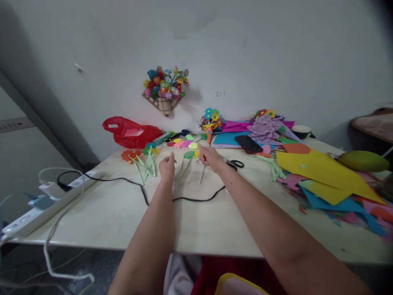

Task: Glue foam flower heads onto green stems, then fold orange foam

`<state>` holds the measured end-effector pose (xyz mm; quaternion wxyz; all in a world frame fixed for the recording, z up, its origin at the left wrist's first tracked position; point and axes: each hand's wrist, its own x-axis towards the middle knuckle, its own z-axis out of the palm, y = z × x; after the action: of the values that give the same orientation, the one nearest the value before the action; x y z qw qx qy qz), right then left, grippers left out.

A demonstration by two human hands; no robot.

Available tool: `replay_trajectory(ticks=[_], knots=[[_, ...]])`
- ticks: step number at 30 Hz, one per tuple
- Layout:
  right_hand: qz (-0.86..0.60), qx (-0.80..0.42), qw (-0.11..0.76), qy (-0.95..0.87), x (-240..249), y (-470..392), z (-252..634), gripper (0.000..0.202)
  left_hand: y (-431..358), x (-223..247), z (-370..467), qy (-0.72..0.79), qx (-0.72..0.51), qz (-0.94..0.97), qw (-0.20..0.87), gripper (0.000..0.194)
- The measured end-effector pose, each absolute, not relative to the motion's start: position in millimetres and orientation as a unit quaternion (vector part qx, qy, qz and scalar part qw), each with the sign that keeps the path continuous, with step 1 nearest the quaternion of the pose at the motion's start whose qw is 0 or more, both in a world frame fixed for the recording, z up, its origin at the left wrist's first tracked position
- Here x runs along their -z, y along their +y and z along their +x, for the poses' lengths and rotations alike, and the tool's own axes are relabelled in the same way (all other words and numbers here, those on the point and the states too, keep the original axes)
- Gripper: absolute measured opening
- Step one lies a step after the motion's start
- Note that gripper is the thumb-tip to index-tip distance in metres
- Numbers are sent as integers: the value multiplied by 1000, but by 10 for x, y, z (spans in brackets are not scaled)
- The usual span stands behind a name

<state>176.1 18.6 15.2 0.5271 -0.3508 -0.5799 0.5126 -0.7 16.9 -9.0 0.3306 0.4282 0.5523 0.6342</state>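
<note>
Noting: both your grips, left hand (167,167) and right hand (209,157), curl narrow, contents unclear; handle the green flower-shaped cutout (188,154) between them lightly.

A small green flower (189,154) with a pink centre lies on the bench (123,221), two thin pale green strips (181,172) stretching from it toward the near side, a yellow piece (196,154) just beside its right edge.
</note>
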Motion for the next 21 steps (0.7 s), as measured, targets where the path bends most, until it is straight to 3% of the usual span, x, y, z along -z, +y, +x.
replay_trajectory(ticks=[2,4,10,16,21], knots=[[-332,-490,468,-656,-135,170,1742,40,120,77,38,663,-530,485,210,31],[-314,-464,423,-713,-113,170,1725,26,82,61,73,744,-408,518,109,29],[-421,-374,448,-695,-38,280,1728,16,86,59,120,805,-202,558,16,26],[-493,-362,479,-630,51,408,1782,19,126,91,104,815,-202,543,19,21],[-504,-347,485,-625,76,412,1771,17,125,59,62,816,-329,473,46,20]])
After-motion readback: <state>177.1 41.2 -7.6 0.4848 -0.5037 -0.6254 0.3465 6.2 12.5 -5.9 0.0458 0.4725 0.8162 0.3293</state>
